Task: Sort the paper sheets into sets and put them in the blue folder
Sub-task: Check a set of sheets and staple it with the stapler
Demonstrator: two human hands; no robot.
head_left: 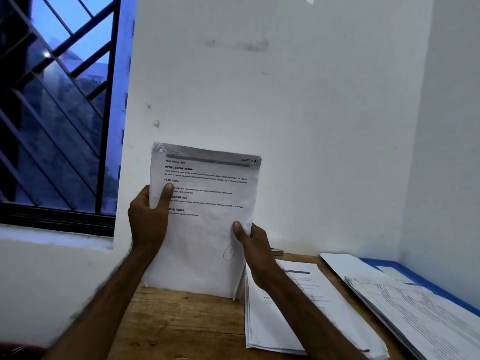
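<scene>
Tabletop (181, 323) sheets (207, 229): "Wipe dining table"

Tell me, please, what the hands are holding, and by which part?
A set of paper sheets, held upright: the left hand grips its left edge, the right hand pinches its right edge lower down.

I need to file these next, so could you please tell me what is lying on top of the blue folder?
A stack of printed sheets lies on the blue folder, leaving only its far edge showing. Whatever is beneath them is covered.
</scene>
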